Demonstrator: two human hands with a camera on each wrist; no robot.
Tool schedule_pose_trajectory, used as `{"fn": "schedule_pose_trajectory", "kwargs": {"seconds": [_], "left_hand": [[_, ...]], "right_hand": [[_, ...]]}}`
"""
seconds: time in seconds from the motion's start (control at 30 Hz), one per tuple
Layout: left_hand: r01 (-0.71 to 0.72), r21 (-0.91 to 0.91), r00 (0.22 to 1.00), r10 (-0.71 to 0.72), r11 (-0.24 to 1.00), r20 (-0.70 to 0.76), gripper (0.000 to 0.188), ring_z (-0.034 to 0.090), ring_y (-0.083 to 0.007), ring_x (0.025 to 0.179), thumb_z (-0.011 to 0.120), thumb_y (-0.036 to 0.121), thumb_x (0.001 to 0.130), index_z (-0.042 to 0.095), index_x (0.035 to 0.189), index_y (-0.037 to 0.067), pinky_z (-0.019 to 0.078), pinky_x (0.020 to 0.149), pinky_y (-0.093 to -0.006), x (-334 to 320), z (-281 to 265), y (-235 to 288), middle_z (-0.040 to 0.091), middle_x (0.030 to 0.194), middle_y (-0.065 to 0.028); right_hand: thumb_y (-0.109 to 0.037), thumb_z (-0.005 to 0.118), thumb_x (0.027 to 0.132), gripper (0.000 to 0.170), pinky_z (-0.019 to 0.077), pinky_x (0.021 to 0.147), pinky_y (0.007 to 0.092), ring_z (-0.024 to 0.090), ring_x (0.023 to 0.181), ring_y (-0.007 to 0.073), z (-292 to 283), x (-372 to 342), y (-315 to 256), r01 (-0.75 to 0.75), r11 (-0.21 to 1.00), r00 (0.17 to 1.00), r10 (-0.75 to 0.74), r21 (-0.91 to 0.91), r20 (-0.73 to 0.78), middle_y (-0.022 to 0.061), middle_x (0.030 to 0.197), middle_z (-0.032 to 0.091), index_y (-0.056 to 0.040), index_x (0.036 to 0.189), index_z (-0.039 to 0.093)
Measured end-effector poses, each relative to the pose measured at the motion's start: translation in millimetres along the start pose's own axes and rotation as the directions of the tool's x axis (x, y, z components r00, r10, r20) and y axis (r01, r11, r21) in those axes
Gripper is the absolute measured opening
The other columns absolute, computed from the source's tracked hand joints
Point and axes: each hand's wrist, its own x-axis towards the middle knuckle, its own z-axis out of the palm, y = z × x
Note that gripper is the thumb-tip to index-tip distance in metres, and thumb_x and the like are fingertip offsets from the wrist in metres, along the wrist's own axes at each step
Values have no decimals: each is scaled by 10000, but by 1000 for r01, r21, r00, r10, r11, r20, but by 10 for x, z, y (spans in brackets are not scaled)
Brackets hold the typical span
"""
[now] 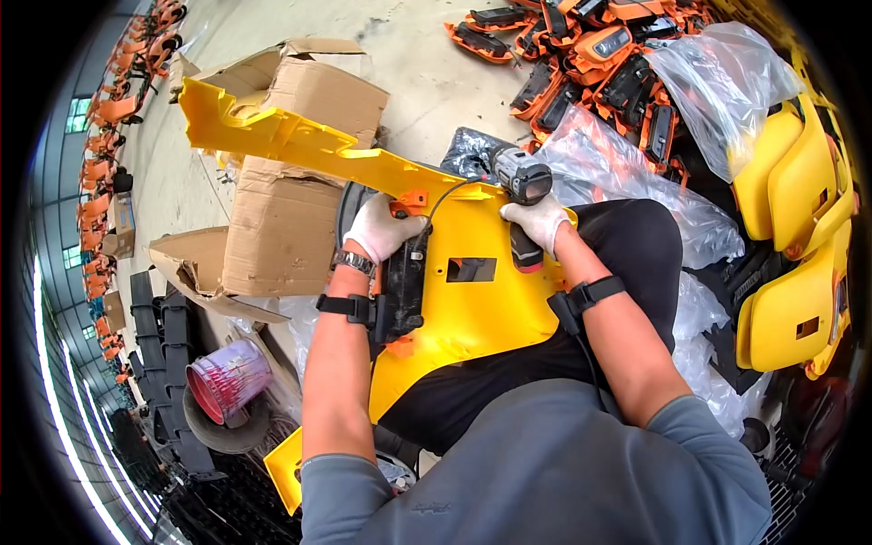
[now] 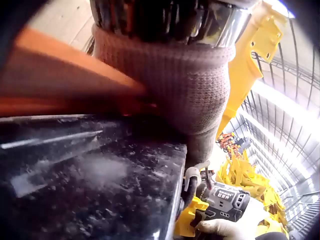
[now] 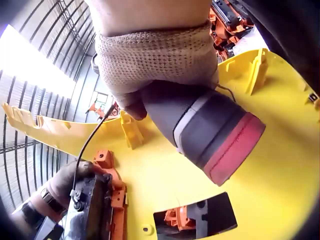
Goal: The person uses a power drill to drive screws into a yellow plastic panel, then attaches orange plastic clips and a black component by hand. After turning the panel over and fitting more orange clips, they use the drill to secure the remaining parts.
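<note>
A large yellow plastic panel (image 1: 472, 309) with a rectangular cutout lies across the person's lap, its long flange reaching to the upper left. My gloved left hand (image 1: 386, 227) grips the upper end of a black and orange housing (image 1: 404, 286) on the panel's left part. A thin black cable (image 3: 92, 135) runs from this housing up over the panel. In my gloved right hand (image 1: 538, 222) is a cordless drill (image 1: 522, 174), gripped by its handle. The drill's black and red base (image 3: 225, 142) hangs over the panel in the right wrist view. My right fingertips are mostly hidden there.
Cardboard boxes (image 1: 282, 227) stand ahead on the left, close to the panel's flange. A pile of orange and black housings (image 1: 599, 73) lies ahead right, beside clear plastic sheeting (image 1: 727, 82). More yellow panels (image 1: 790, 318) are stacked at right. A stained bucket (image 1: 232, 377) sits at left.
</note>
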Motion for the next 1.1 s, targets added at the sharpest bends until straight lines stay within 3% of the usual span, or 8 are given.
{"fn": "schedule_pose_trajectory", "kwargs": {"seconds": [0.13,0.3,0.37,0.47,0.63,0.83,1.0,1.1], "left_hand": [[-29,71,1000,29,997,-2,485,676,-243,979,780,195,745,619,1141,-34,516,868,-334,3,-152,83,705,1062,-149],[-129,-94,986,138,987,94,475,644,-142,957,770,119,741,618,1166,-29,517,863,-294,209,-639,127,704,1046,-88],[-39,0,991,39,999,127,531,672,-217,987,770,203,731,617,1183,-31,518,886,-320,345,-854,224,708,1075,-144],[179,400,932,-25,899,-361,559,675,-291,1012,720,350,777,642,1135,-72,504,928,-336,359,-969,473,689,1090,-231],[45,53,754,1,998,-656,424,685,-235,1019,700,227,832,658,1161,-36,521,924,-343,-452,-807,320,707,1102,-177],[29,-347,654,-281,937,-702,276,695,-180,859,697,177,846,698,1022,-36,544,792,-303,-2055,-511,-496,731,916,-143],[451,-463,491,-646,763,-585,253,703,-242,862,684,189,822,723,996,9,539,806,-334,-3017,-218,-1785,732,923,-165],[640,-437,392,-757,632,-522,249,696,-306,909,675,200,791,734,979,48,535,843,-373,-3133,391,-2792,720,961,-180]], "right_hand": [[-461,703,755,689,471,974,356,599,1143,357,-18,-5,-18,67,965,995,-82,-252,-48,257,1197,629,61,1193,601],[-384,765,755,705,476,972,356,614,1128,308,-127,-286,-384,298,950,954,-300,-99,-12,225,1200,636,89,1233,552],[-350,758,776,669,478,959,345,619,1091,273,-104,-245,-396,309,948,951,-309,-81,5,204,1193,637,66,1255,547],[-297,749,799,568,509,877,336,639,965,219,-78,-336,-650,223,967,968,-235,119,91,168,1089,672,45,1221,583],[-225,763,785,479,523,780,338,630,869,183,45,-284,-510,131,957,989,-143,257,28,104,984,672,30,1161,612],[-117,778,766,446,531,763,320,633,857,174,181,-119,-73,152,918,983,-181,367,44,70,1020,666,9,1165,623],[93,735,763,503,532,878,337,651,971,199,333,-392,-267,433,851,901,-411,298,-136,86,1140,644,2,1230,574],[115,660,802,491,542,880,344,660,973,221,359,-529,-307,397,874,901,-429,280,63,124,1152,646,14,1267,543]]}}
